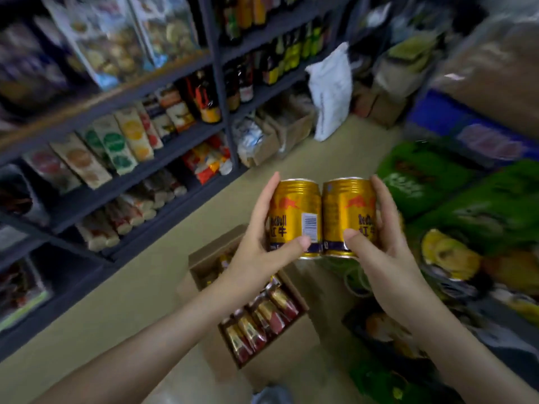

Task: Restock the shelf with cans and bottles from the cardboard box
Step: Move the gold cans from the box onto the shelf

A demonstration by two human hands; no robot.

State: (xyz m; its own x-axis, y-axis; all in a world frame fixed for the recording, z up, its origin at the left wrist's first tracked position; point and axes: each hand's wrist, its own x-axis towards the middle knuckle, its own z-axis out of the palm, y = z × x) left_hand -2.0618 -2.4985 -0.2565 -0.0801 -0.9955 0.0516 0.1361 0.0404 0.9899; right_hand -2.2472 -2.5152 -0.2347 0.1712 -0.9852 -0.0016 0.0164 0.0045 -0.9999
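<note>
2 gold cans [320, 218] upright, touching, above cardboard box [291, 349]

Touching gold cans [295, 212] above cardboard box [280, 352]

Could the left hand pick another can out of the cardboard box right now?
Probably not: the left hand grips a gold can. The cardboard box lies open below, so only the full fingers block it.

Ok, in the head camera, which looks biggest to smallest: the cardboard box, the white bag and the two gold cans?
1. cardboard box
2. white bag, though it sits farther away, so it may really be bigger
3. left can and right can: they look alike, so it's a tie
</note>
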